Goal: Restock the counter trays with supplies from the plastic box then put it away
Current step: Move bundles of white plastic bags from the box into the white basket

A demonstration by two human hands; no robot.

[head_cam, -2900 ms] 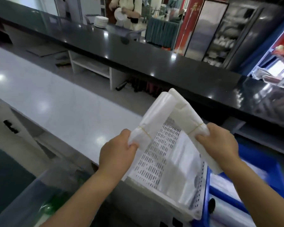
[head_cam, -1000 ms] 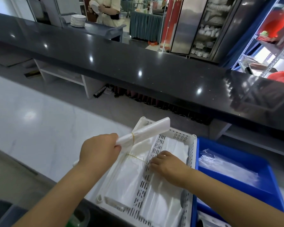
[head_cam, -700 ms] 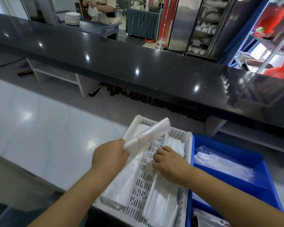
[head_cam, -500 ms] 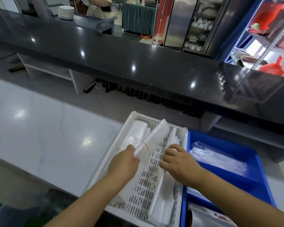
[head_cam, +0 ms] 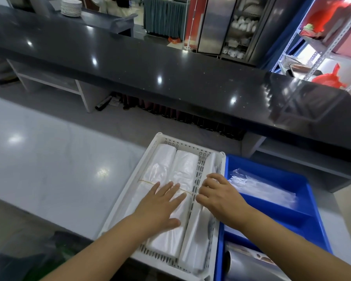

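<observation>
At 6 o'clock the left hand (head_cam: 160, 205) lies released, flat on the banded plastic-bag bundles (head_cam: 176, 167) in the white slotted tray (head_cam: 190, 141), left compartment. The right hand (head_cam: 221, 195) curls at the divider (head_cam: 200, 169); whether it is grasping anything is unclear.

A restaurant service area: long black counter (head_cam: 150, 63) across the frame, stacked plates (head_cam: 71, 7) upper left, crockery cabinet (head_cam: 239, 27) at top.
</observation>
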